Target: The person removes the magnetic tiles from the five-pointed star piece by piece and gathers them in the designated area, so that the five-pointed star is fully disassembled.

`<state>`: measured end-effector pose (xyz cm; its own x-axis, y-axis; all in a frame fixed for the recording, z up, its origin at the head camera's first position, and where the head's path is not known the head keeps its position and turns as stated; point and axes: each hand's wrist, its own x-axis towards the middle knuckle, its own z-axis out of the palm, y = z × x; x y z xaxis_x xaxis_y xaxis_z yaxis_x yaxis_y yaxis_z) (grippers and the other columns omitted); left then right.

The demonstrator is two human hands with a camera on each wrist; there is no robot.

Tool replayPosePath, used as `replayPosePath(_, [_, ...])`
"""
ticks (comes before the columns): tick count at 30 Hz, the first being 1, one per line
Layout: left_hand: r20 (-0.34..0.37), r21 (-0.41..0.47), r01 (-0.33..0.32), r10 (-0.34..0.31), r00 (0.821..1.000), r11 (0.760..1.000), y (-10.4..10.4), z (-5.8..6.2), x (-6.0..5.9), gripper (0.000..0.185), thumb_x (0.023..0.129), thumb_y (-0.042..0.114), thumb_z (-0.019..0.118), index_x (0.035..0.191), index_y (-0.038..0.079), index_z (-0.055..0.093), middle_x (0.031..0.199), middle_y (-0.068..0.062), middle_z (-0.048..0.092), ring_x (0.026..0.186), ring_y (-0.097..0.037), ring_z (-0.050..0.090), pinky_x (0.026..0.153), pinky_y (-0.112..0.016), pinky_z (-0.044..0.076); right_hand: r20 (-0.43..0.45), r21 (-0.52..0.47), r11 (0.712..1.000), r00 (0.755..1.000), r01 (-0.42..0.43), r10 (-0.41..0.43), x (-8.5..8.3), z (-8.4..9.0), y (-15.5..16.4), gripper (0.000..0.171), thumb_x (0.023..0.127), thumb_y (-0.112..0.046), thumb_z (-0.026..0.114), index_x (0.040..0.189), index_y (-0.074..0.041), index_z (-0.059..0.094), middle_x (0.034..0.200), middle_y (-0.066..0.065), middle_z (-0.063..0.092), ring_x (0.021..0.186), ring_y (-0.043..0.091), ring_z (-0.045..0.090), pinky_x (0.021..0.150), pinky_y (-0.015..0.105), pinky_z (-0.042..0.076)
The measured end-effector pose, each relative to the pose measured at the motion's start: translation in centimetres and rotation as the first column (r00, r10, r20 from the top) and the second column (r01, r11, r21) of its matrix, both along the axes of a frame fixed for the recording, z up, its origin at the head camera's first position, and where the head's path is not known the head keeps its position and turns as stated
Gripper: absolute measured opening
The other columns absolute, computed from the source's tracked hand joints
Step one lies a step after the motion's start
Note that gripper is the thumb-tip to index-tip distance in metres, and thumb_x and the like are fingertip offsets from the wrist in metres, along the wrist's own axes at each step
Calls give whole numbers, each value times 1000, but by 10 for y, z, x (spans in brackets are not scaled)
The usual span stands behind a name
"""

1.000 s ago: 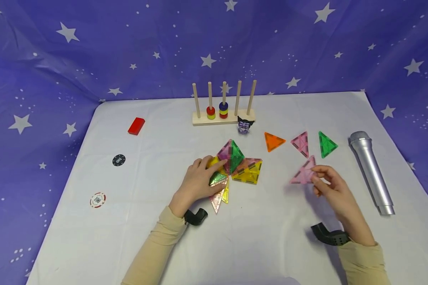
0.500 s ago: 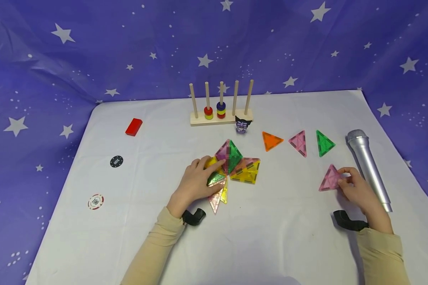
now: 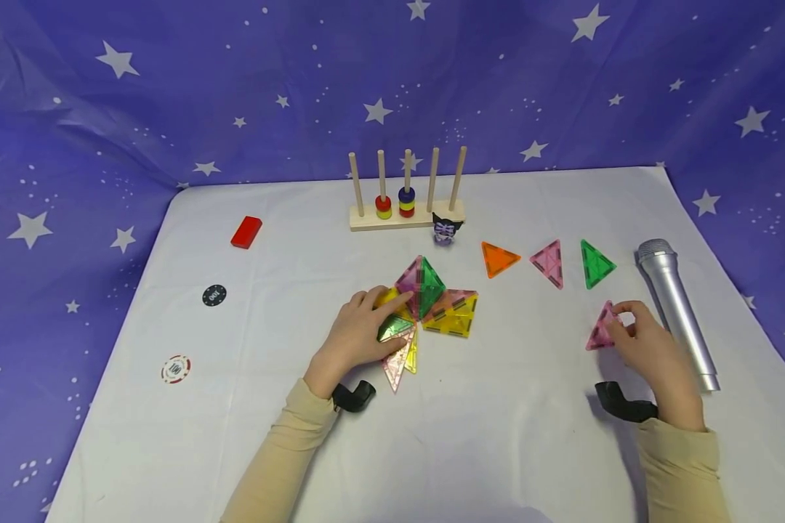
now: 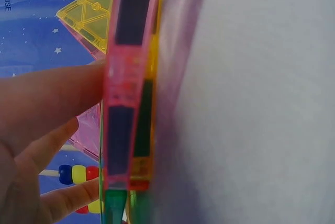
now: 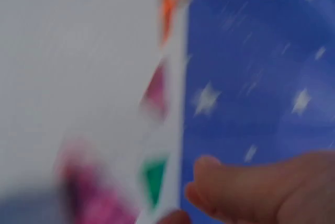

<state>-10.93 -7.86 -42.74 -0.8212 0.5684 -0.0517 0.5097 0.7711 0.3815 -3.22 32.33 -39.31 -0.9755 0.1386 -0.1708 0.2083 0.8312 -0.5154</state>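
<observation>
Translucent triangular magnetic tiles in yellow, pink and green form a cluster mid-table, including a yellow-and-pink part point(image 3: 454, 319). My left hand point(image 3: 353, 338) rests on the cluster's left side, its fingers spread and partly covering it. In the left wrist view its thumb point(image 4: 57, 90) touches the edge of a pink tile point(image 4: 120, 114). To the right, my right hand point(image 3: 647, 345) curls its fingers at the right side of a pink triangular magnetic tile point(image 3: 600, 334), hiding part of it. That tile is blurred in the right wrist view, and its contact with the fingers is unclear there.
Behind the right hand lie orange point(image 3: 499, 259), pink point(image 3: 550, 263) and green point(image 3: 596, 264) triangular tiles. A silver microphone point(image 3: 680, 312) lies at right. A peg stand point(image 3: 392, 218) and small figure point(image 3: 444, 230) stand at back. Red block point(image 3: 246, 232), two chips point(image 3: 176, 369) lie left.
My right hand has carried the pink triangular tile rightward and down towards the table, then shifted slightly left over it, covering more of it. My left hand has stayed on the cluster.
</observation>
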Motion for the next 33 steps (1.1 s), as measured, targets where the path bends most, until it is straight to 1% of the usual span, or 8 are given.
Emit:
replayPosePath(3, [-1, -2, 1, -1, 1000, 1000, 0, 0, 0, 67, 82, 48, 59, 141, 30, 33, 137, -12, 32, 116, -34, 35, 92, -49, 33, -9, -135, 984, 993, -117, 117, -3, 11, -38, 34, 95, -27, 46, 118, -3, 41, 71, 10, 55, 54, 18, 50, 48, 29, 38])
replayPosePath(7, [10, 5, 4, -4, 1000, 1000, -2, 2, -1, 66, 82, 47, 60, 140, 29, 35, 138, -11, 33, 118, -35, 35, 92, -49, 33, 3, -323, 907, 958, -271, 287, -4, 9, -100, 36, 92, -27, 54, 119, -7, 42, 74, 9, 57, 54, 18, 55, 48, 28, 43])
replayPosePath(13, [37, 16, 11, -11, 999, 1000, -6, 5, -5, 65, 81, 41, 64, 139, 26, 38, 139, -10, 34, 122, -35, 34, 94, -49, 32, -38, -327, 846, 901, -420, 433, -4, -20, -182, 55, 85, -27, 64, 127, -5, 36, 77, -4, 55, 54, 8, 45, 49, 25, 38])
replayPosePath(17, [35, 40, 18, -19, 999, 999, -7, 4, -5, 66, 79, 38, 66, 138, 25, 39, 138, -11, 35, 121, -35, 35, 94, -50, 33, -45, -302, 849, 896, -433, 441, -4, -32, -213, 76, 78, -36, 70, 132, -1, 30, 76, -5, 52, 54, 7, 40, 51, 24, 35])
replayPosePath(21, [40, 62, 21, -24, 999, 998, -8, 4, -4, 65, 79, 36, 67, 137, 24, 41, 138, -11, 36, 121, -35, 35, 94, -50, 33, -17, -295, 875, 917, -385, 398, -5, -36, -229, 97, 70, -41, 75, 139, 1, 20, 68, 0, 49, 54, 11, 40, 50, 25, 32])
replayPosePath(25, [47, 65, 23, -26, 999, 998, -8, 5, -4, 63, 79, 36, 67, 137, 25, 42, 138, -11, 36, 121, -35, 35, 95, -50, 32, -2, -245, 901, 929, -359, 370, -6, -39, -238, 111, 65, -44, 78, 142, 2, 13, 96, 13, 61, 77, 21, 57, 65, 33, 46])
replayPosePath(28, [48, 76, 27, -31, 998, 997, -9, 5, -5, 61, 80, 36, 66, 136, 25, 43, 138, -11, 36, 121, -35, 35, 94, -50, 31, 9, -200, 913, 931, -356, 365, -6, -39, -243, 116, 62, -46, 79, 141, 4, 10, 122, 22, 51, 100, 32, 55, 79, 43, 46])
replayPosePath(33, [52, 132, 20, -27, 998, 991, -11, 2, -7, 52, 80, 31, 68, 128, 21, 53, 136, -10, 40, 119, -33, 37, 96, -48, 31, 21, -199, 924, 941, -326, 337, -6, -39, -246, 114, 63, -43, 80, 141, 2, 11, 114, 22, 55, 91, 32, 57, 74, 42, 47])
